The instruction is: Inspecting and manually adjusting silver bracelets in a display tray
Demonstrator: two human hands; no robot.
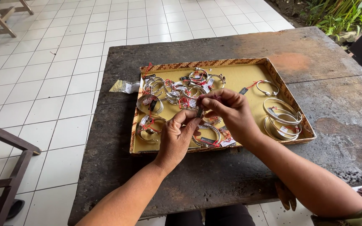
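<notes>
A shallow yellow-lined tray [248, 75] with a patterned rim lies on a dark stone table [323, 62]. It holds several silver bangles with red strings and small tags, bunched at the left [172, 90], and a few larger bangles at the right [282, 118]. Both hands meet over the tray's middle. My left hand [177, 136] pinches a small dark ring-like piece [199, 112] between thumb and fingers. My right hand [229, 112] pinches the same piece from above with its fingertips.
A small clear plastic bag [124, 86] lies on the table's left edge. White floor tiles [55, 83] spread to the left. Wooden furniture legs [9, 167] stand at the lower left, green plants [340, 14] at the top right.
</notes>
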